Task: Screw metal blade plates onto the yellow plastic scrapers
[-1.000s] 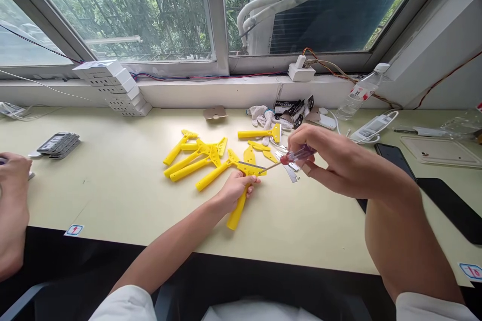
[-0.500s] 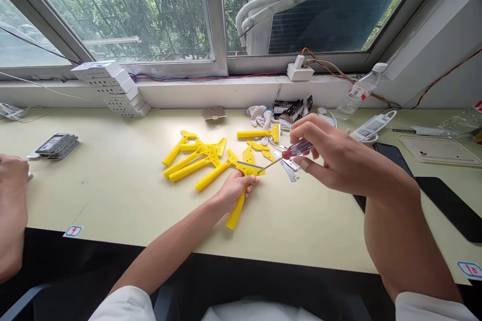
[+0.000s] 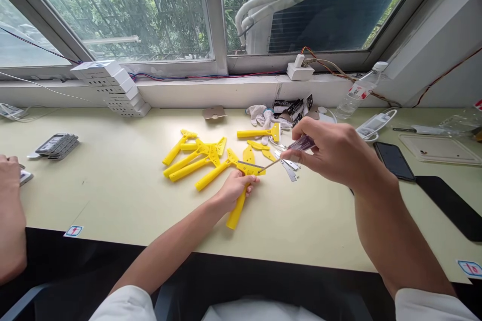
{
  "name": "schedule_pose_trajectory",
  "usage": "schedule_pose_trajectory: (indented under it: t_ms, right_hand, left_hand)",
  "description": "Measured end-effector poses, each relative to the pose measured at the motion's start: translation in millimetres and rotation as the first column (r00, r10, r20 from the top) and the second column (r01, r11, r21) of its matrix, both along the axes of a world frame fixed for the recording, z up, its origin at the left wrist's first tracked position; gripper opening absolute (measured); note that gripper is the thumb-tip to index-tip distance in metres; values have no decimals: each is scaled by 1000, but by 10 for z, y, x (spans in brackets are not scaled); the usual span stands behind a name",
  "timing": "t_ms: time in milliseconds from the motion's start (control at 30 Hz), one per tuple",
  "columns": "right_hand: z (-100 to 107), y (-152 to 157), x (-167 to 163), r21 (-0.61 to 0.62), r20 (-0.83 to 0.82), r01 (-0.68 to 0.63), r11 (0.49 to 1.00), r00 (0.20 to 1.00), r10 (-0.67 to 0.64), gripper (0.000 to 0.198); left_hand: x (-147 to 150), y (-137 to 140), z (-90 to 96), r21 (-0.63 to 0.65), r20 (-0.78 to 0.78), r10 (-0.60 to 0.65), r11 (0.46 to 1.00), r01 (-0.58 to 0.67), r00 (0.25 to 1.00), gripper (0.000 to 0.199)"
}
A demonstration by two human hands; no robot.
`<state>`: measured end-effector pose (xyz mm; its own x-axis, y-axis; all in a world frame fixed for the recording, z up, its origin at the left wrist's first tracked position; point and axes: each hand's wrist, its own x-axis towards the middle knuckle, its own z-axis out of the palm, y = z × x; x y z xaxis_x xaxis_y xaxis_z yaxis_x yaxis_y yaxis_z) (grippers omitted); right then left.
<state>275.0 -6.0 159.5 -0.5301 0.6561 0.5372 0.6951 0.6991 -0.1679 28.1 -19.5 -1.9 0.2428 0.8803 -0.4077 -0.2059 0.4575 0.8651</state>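
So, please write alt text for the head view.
The right hand holds a purple-handled metal screwdriver to a yellow plastic scraper gripped in the left hand. Yellow scraper handles and thin silver blades lie nearby on a pale yellow table.

The right hand point(image 3: 335, 153) is rolled further over the screwdriver point(image 3: 303, 143), covering more of it; more of the dark phone point(image 3: 395, 161) shows beyond. A co-worker's hand point(image 3: 9, 173) sits farther left.

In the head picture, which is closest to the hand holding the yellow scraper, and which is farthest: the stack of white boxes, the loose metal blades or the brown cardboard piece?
From the left hand:
1. Loose metal blades, to its right.
2. Brown cardboard piece, toward the window.
3. Stack of white boxes, back left.
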Motion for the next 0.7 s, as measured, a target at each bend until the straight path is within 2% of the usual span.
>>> schedule_pose_trajectory:
  t_ms: [100,267,333,400,533,600,700]
  right_hand:
    - [28,-8,7,-81,-8,-57,995,998,57,36]
    - [53,2,66,-221,-89,-242,945,970,227,11]
    - [49,8,68,-206,-78,-246,947,969,234,7]
    - [39,11,52,-142,-42,-217,966,976,213,15]
    - [21,-8,4,-35,11,-87,996,996,87,26]
    - [25,-27,2,-66,8,-66,996,998,67,24]
    - [54,-49,43,-225,-32,-188,956,982,186,17]
  left_hand:
    - [2,-4,19,-15,-6,0,1000,0,1000,14]
    - [5,3,9,-21,-2,3,1000,-3,1000,14]
    - [5,5,-2,-14,4,9,1000,-9,1000,17]
    - [4,7,-13,0,9,4,1000,-4,1000,18]
    - [-1,16,-37,12,9,-16,1000,16,1000,18]
    - [-5,20,-47,8,4,-12,1000,12,1000,17]
    - [-9,24,-53,14,0,-3,1000,3,1000,16]
